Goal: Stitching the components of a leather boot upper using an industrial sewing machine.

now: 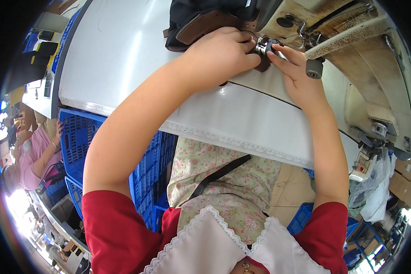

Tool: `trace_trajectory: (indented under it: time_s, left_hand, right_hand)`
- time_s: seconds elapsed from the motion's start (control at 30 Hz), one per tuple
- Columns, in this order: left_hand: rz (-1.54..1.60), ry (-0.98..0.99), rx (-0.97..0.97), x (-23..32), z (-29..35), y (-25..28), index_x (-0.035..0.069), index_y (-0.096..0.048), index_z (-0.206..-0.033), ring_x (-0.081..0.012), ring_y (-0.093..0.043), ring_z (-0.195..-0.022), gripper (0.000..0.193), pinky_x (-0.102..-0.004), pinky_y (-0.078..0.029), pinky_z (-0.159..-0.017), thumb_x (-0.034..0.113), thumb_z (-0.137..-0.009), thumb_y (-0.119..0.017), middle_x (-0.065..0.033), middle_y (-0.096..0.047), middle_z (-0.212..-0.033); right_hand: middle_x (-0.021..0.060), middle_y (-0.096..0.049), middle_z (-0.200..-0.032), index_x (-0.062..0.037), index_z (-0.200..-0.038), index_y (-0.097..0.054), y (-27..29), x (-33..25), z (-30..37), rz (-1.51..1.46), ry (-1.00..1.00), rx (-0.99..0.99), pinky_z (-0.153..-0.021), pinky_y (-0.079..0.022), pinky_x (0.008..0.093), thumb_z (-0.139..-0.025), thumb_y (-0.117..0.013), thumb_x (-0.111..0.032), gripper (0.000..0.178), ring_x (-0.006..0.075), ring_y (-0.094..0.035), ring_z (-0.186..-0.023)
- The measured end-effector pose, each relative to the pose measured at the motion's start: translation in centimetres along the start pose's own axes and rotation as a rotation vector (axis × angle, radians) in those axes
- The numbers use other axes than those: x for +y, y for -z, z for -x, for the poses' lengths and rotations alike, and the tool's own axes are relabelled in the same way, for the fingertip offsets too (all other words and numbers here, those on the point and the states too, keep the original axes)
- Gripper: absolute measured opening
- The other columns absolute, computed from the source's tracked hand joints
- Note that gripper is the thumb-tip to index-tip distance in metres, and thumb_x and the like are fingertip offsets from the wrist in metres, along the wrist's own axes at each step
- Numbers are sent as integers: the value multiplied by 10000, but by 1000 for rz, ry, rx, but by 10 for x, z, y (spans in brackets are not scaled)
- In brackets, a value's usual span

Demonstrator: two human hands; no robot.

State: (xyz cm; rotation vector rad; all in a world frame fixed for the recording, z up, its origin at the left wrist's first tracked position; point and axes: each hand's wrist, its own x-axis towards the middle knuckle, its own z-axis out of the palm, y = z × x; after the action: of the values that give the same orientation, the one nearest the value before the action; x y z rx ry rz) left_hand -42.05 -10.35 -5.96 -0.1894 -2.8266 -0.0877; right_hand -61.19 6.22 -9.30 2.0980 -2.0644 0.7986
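A black bag (180,20) with a brown leather-like panel (203,28) lies at the top of the white sewing table. My left hand (226,55) is closed at the bag's right end, its fingers curled on the brown edge beside the metal presser foot (260,47) of a sewing machine (338,27). A small brown piece (263,65) shows under the foot. Across from it, my right hand (301,75) has thumb and index finger closed against a small dark part by the foot. What exactly they grip is hidden.
The white table (123,68) has a ruler strip along its near edge. A grey roller-like knob (314,68) hangs by my right wrist. Blue plastic crates (80,132) stand below the table at left. Farther left, a person in pink (36,155) sits near other tables.
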Motion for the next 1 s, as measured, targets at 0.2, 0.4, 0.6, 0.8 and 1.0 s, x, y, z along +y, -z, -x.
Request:
trace_trajectory:
  time_s: [0.2,0.4,0.6,0.8,1.0]
  left_hand:
    - [29,26,4,-6,-1,2,35,-647,-1005,-323,-566,-1181,243,-395,-460,-998,50,-764,-618,-135,-641,-1241]
    - [22,-45,-1,-10,-1,3,40,-640,-959,-312,-566,-1187,200,-397,-463,-997,46,-761,-616,-121,-655,-1221]
    - [49,-47,44,-17,1,-5,46,-634,-958,-310,-564,-1187,235,-401,-464,-998,35,-724,-643,-108,-655,-1224]
    - [77,-63,-1,-31,-6,-4,53,-641,-990,-317,-563,-1179,317,-403,-470,-991,-4,-679,-674,-80,-660,-1225]
    - [78,-86,-25,-38,-6,-2,67,-647,-1035,-313,-555,-1199,342,-408,-468,-1003,-2,-702,-675,-60,-650,-1258]
  right_hand:
    - [152,-659,-1122,-240,-1186,-698,-3,-2,4,26,-10,-9,-864,-505,438,-808,-584,-12,457,357,-620,-983]
    - [101,-662,-1087,-203,-1184,-695,1,-10,2,61,-50,-59,-830,-509,434,-800,-585,-5,446,340,-618,-942]
    - [100,-670,-1056,-174,-1169,-698,4,-18,-2,28,-16,-2,-803,-508,428,-789,-590,12,438,332,-618,-895]
    - [106,-675,-1127,-155,-1174,-692,4,-25,-3,32,-41,13,-803,-517,415,-800,-588,26,429,334,-630,-908]
    - [108,-691,-1123,-157,-1169,-689,0,-19,-5,23,-26,11,-811,-526,408,-811,-587,31,417,330,-657,-906]
